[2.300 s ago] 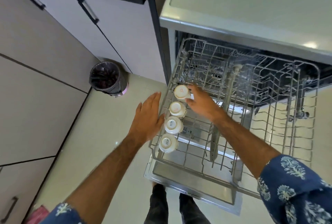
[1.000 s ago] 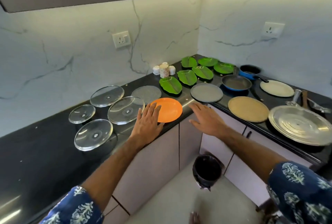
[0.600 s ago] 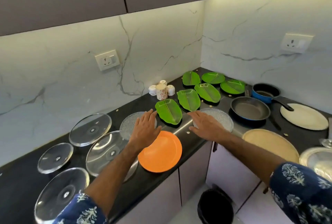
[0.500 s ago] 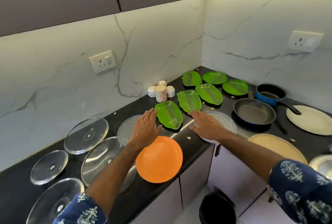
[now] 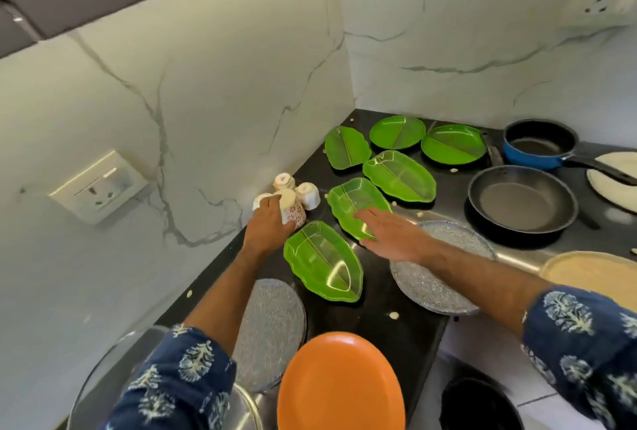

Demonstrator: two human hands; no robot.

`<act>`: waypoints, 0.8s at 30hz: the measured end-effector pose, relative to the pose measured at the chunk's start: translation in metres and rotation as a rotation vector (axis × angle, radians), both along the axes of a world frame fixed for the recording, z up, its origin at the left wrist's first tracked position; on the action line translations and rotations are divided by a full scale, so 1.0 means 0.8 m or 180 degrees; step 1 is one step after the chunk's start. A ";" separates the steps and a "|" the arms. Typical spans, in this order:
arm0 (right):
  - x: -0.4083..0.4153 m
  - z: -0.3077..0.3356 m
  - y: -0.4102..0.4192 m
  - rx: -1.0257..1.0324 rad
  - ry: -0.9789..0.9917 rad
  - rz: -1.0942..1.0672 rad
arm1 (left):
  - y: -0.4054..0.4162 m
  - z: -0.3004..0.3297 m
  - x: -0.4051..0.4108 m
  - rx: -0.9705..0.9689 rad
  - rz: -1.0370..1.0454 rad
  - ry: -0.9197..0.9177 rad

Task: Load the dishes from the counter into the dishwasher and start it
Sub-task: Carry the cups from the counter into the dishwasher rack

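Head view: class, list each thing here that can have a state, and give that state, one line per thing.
left hand: grips the floral cup
floral cup: upside down, held
white cup: upside down on the counter
right hand: open, flat over a green leaf plate
frying pan: empty, upright
blue saucepan: upright

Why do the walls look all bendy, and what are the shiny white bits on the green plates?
Head view: the wide-angle lens curves the marble wall and the socket; the bright streaks on the nearest green leaf plate are glare from light above; the left hand, curled round the flowered cup, looks slightly blurred.
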State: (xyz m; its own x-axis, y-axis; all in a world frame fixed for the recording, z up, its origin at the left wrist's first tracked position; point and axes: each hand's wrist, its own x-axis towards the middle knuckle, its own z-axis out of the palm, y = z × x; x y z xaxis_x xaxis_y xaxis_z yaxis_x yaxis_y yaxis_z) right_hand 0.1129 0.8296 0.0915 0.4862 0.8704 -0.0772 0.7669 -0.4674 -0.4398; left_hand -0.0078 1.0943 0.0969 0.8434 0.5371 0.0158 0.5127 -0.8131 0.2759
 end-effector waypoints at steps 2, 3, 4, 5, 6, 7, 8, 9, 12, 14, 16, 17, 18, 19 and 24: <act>0.010 -0.011 0.014 0.0015 0.0128 -0.0089 | 0.022 -0.010 0.022 0.0077 -0.0041 0.0162; 0.016 -0.017 0.021 0.0018 0.0190 -0.0133 | 0.032 -0.016 0.033 0.0148 -0.0067 0.0246; 0.021 -0.022 0.027 0.0005 0.0255 -0.0155 | 0.040 -0.023 0.043 0.0232 -0.0077 0.0314; 0.027 -0.028 0.034 -0.0008 0.0309 -0.0154 | 0.049 -0.029 0.052 0.0309 -0.0068 0.0379; 0.030 -0.033 0.041 -0.0020 0.0348 -0.0148 | 0.055 -0.034 0.058 0.0367 -0.0037 0.0418; 0.035 -0.039 0.048 -0.0013 0.0378 -0.0147 | 0.062 -0.039 0.065 0.0393 0.0017 0.0446; 0.041 -0.044 0.054 0.0007 0.0407 -0.0155 | 0.069 -0.043 0.071 0.0410 0.0068 0.0485; 0.047 -0.048 0.060 0.0036 0.0430 -0.0155 | 0.073 -0.047 0.076 0.0461 0.0108 0.0541; 0.060 -0.055 0.075 0.0072 0.0504 -0.0124 | 0.082 -0.057 0.087 0.0770 0.0173 0.0669; 0.070 -0.057 0.087 0.0042 0.0523 -0.0046 | 0.087 -0.062 0.093 0.0736 0.0305 0.0684; 0.082 -0.058 0.101 0.0033 0.0529 0.0013 | 0.091 -0.062 0.097 0.0595 0.0389 0.0695; 0.088 -0.058 0.110 0.0035 0.0540 0.0046 | 0.092 -0.060 0.098 0.0532 0.0391 0.0667; 0.095 -0.059 0.119 0.0043 0.0556 0.0080 | 0.092 -0.056 0.099 0.0485 0.0371 0.0595; 0.103 -0.060 0.131 0.0054 0.0590 0.0110 | 0.091 -0.052 0.096 0.0479 0.0353 0.0505; 0.146 -0.064 0.207 0.0146 0.0482 0.0145 | 0.051 -0.019 0.034 0.0302 0.0545 -0.0249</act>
